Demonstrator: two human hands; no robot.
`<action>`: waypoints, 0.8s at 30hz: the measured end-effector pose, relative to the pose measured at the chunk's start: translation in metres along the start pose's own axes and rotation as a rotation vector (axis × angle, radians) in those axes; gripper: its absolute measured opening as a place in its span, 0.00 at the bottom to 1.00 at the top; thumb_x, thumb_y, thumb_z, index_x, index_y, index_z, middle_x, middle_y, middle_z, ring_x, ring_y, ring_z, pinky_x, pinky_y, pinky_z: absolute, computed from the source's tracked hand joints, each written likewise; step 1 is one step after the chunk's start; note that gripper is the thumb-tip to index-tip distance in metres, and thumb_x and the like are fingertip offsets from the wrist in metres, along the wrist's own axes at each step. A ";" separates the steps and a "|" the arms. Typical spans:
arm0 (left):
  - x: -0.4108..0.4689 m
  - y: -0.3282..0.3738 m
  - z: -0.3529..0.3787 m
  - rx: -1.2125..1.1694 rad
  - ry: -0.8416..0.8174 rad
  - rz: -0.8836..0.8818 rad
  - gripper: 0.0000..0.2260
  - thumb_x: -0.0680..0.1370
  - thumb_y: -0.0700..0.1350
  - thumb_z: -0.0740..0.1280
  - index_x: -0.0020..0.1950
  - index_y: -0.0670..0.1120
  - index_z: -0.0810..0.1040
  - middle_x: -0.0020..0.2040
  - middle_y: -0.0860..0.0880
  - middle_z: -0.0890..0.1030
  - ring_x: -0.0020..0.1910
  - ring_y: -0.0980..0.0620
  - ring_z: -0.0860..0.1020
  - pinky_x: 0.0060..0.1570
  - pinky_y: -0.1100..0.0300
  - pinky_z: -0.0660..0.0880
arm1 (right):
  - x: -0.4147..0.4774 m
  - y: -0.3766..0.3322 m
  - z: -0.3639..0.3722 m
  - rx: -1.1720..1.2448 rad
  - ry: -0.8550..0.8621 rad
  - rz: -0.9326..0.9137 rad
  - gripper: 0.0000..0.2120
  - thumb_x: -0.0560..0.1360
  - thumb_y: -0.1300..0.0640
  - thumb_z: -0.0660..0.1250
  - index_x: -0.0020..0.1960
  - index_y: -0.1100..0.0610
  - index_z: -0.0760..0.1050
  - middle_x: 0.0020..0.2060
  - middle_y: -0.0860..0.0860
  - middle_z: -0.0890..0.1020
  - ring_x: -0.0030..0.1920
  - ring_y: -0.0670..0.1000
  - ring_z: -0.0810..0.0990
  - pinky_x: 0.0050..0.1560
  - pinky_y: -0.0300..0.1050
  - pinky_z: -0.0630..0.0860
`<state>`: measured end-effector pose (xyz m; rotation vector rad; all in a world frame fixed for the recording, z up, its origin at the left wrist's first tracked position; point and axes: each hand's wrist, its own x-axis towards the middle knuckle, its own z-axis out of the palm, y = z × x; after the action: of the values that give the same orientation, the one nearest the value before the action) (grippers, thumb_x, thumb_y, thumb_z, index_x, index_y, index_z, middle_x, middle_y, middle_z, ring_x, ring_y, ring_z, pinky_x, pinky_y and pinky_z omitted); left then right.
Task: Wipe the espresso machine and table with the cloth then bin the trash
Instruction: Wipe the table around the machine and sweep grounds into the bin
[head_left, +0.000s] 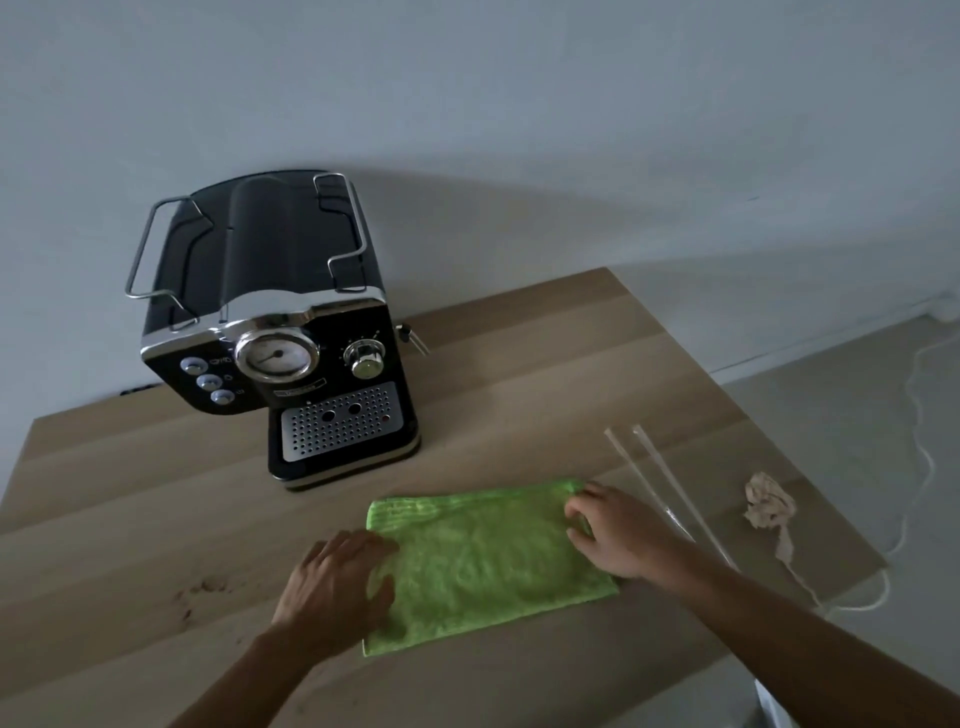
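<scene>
**Both hands on the green cloth (483, 561) at the counter's near edge**

A patch of brown stains (200, 590) marks the wooden counter (130, 499) towards its left side, near the front edge. Behind it, close to the far left corner and the wall, stands the black and chrome espresso machine (275, 332). It is upright with its front facing the person: a round gauge, 3 buttons, a knob and a perforated drip tray. A wire rail runs round its top.

The left hand (332, 587) lies on the left edge of the cloth, fingers spread and fairly straight, pressing it against the counter. The cloth lies flat as a rough rectangle just in front of the machine's base and apart from it, with its long side running left to right.

The right hand (613, 530) rests on the cloth's far right corner. Its fingers are bent, and a fold of the fabric is pinched between them and the thumb.

Just right of that hand, 2 clear straws (670, 499) lie side by side, running from the middle of the counter towards its near right edge. Further right, near the right edge, sits a crumpled brown paper napkin (769, 506) with a twisted tail pointing towards the near corner.

Past the counter, a white cord (919, 426) trails across the floor.
</scene>
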<state>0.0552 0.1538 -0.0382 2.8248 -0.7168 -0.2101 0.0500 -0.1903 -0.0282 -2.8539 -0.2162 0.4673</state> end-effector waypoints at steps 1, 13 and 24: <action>0.008 0.002 0.001 0.032 -0.026 -0.059 0.18 0.67 0.56 0.63 0.52 0.52 0.82 0.48 0.55 0.82 0.45 0.53 0.80 0.41 0.56 0.78 | 0.007 -0.002 0.001 -0.011 0.023 0.010 0.16 0.77 0.50 0.60 0.63 0.54 0.72 0.60 0.51 0.73 0.60 0.53 0.72 0.58 0.46 0.71; 0.056 0.002 -0.001 0.028 -0.234 -0.156 0.12 0.77 0.55 0.64 0.59 0.55 0.75 0.61 0.55 0.75 0.58 0.54 0.75 0.55 0.58 0.71 | 0.036 -0.012 0.003 -0.058 0.051 0.011 0.07 0.75 0.55 0.65 0.53 0.52 0.72 0.54 0.48 0.74 0.57 0.51 0.69 0.55 0.45 0.66; 0.091 -0.014 -0.005 -0.061 -0.285 -0.165 0.12 0.79 0.52 0.63 0.60 0.50 0.74 0.55 0.46 0.80 0.49 0.47 0.79 0.45 0.58 0.73 | 0.039 -0.007 -0.003 0.161 -0.018 0.291 0.18 0.75 0.65 0.65 0.62 0.52 0.68 0.53 0.52 0.79 0.43 0.51 0.78 0.42 0.43 0.75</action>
<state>0.1420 0.1224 -0.0448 2.8255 -0.5178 -0.6605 0.0866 -0.1768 -0.0350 -2.7313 0.2279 0.5380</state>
